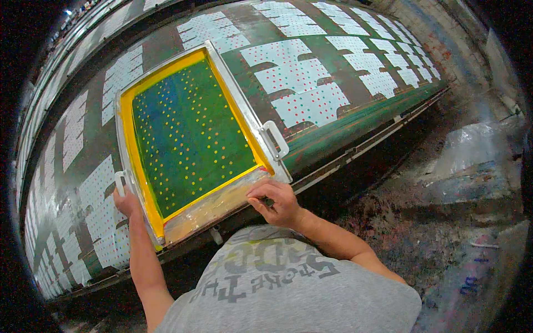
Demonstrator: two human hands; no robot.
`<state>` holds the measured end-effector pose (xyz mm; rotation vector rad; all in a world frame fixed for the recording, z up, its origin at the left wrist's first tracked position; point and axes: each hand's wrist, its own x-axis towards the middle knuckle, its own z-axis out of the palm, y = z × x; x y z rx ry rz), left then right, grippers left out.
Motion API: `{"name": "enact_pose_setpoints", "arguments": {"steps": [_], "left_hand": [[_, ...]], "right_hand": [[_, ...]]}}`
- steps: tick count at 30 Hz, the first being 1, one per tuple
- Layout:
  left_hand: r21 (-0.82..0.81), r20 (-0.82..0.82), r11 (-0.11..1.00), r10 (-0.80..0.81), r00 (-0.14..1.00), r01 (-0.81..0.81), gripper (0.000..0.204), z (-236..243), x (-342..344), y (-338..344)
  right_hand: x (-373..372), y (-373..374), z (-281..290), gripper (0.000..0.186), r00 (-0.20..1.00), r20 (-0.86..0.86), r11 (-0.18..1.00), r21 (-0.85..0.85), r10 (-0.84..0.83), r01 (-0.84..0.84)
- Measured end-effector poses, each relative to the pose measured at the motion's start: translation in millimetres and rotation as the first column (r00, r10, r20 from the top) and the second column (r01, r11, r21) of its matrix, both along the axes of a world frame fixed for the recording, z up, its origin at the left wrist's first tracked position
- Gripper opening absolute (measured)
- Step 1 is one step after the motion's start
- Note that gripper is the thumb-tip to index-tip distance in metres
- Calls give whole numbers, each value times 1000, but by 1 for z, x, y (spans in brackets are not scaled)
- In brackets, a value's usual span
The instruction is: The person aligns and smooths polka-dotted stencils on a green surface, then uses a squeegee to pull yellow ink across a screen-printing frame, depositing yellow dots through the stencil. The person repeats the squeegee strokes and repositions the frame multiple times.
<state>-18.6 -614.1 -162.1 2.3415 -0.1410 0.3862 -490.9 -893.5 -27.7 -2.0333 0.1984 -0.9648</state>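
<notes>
A screen-printing frame point(123, 127) with a metal rim, yellow inner border and green dotted mesh point(189, 139) lies slightly askew on the long green table point(322, 144). My left hand point(125, 202) grips the white handle point(119, 182) on its left side. My right hand point(272, 200) is at the frame's near edge, its fingers curled in toward the thumb; whatever they may hold is too small to make out. A second white handle point(274, 139) sticks out from the right side, above my right hand.
Notched white sheets with coloured dots point(294, 72) lie in rows along the table, on both sides of the frame. A dark rail point(355, 152) runs along the table's near edge. A stained floor point(388, 233) with a translucent plastic sheet point(466, 144) is at the right.
</notes>
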Motion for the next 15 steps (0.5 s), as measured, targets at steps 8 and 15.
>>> {"name": "enact_pose_setpoints", "arguments": {"steps": [8, 15], "left_hand": [[113, 36, 989, 88, 995, -91, 35, -12, 14, 9], [183, -6, 970, 166, 986, -162, 37, -21, 23, 14]], "right_hand": [[-25, -90, -13, 31, 954, -207, 976, -82, -217, 204], [0, -141, -49, 49, 908, -345, 960, 56, -239, 274]]}}
